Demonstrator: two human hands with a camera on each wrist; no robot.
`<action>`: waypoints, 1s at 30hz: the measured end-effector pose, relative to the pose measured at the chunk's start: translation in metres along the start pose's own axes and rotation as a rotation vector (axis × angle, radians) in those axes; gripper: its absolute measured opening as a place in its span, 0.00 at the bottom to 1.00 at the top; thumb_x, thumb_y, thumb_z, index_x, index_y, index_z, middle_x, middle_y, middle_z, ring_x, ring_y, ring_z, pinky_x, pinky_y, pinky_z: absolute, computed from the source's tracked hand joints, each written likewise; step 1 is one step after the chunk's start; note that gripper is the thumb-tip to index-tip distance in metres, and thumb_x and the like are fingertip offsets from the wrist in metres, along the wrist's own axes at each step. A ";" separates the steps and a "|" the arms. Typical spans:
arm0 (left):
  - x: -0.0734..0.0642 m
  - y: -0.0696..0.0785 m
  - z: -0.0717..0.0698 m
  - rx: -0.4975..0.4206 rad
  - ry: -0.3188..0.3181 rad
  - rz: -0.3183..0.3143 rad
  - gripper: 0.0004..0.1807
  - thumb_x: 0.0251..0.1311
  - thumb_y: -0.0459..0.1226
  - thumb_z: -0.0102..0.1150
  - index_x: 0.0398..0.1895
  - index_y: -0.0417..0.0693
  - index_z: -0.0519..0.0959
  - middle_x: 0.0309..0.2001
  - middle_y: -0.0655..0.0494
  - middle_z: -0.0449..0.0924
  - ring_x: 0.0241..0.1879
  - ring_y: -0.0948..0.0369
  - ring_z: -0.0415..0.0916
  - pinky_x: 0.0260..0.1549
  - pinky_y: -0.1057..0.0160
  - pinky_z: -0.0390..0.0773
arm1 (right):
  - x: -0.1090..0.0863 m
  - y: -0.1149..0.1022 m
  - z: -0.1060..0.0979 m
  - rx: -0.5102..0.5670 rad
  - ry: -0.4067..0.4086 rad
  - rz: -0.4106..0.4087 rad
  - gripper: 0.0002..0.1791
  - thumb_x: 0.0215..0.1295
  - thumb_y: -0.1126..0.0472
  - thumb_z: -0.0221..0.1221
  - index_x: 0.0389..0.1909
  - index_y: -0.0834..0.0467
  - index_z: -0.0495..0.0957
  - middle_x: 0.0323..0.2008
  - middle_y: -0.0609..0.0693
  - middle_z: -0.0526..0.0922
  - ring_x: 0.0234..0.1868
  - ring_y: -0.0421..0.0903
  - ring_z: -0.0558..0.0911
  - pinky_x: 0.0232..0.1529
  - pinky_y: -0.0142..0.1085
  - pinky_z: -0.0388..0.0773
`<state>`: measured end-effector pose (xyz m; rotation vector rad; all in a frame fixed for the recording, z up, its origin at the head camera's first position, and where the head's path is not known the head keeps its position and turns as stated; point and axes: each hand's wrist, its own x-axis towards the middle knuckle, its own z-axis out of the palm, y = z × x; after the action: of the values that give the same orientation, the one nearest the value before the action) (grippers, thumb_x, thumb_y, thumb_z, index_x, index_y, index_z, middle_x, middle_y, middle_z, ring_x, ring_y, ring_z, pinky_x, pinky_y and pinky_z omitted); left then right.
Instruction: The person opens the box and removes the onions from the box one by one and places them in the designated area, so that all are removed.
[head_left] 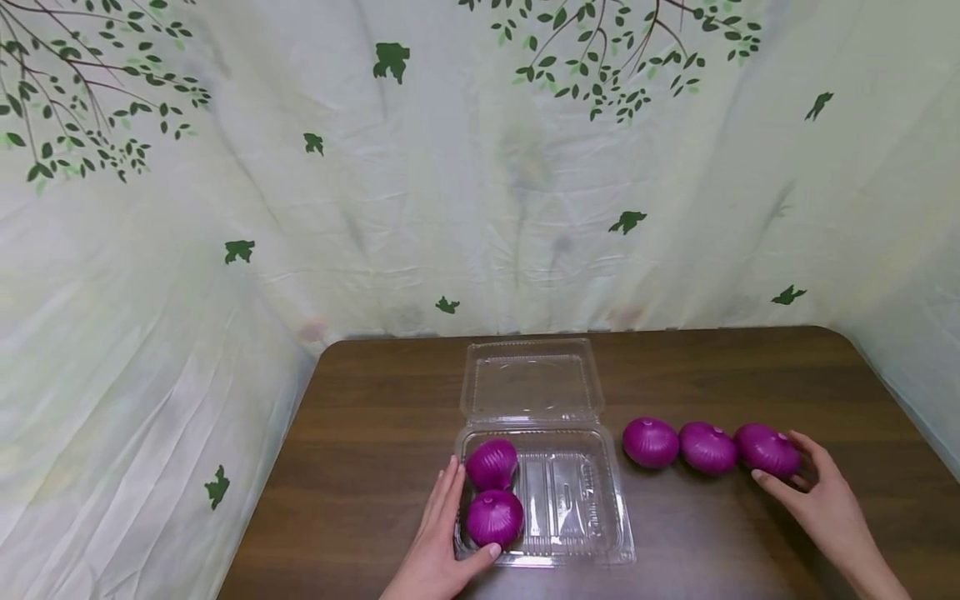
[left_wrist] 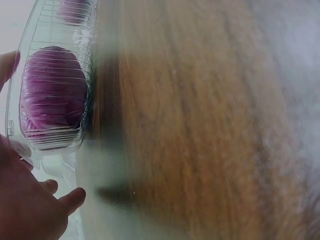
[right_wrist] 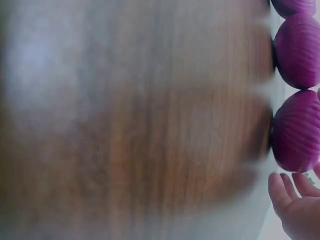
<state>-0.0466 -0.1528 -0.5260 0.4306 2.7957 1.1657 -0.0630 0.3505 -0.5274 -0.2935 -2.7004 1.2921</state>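
A clear plastic clamshell container [head_left: 617,508] lies opened flat, its lid [head_left: 532,387] folded back toward the far side. Inside its left half sit two purple onions, a rear onion [head_left: 492,464] and a front onion [head_left: 495,518]. My left hand [head_left: 435,546] rests along the container's left edge, fingers extended and thumb at the front rim. To the right, three more onions stand in a row: a left onion [head_left: 650,442], a middle onion [head_left: 708,448] and a right onion [head_left: 767,450]. My right hand [head_left: 832,504] is spread around the right onion's outer side, fingertips close to it.
The brown wooden table [head_left: 375,417] ends at a back edge against a pale curtain [head_left: 450,208] printed with leaves. More curtain hangs along the left and right sides.
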 end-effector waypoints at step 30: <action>0.000 0.002 0.000 0.054 0.010 -0.012 0.60 0.52 0.63 0.65 0.80 0.54 0.43 0.79 0.59 0.35 0.76 0.47 0.35 0.61 0.29 0.53 | -0.042 -0.110 0.079 0.177 0.073 -0.488 0.35 0.52 0.76 0.69 0.63 0.60 0.74 0.64 0.55 0.72 0.64 0.39 0.69 0.60 0.23 0.66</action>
<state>-0.0466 -0.1517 -0.5245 0.4127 2.8401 1.0951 -0.0509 0.2137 -0.4927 0.3125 -2.3613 1.3151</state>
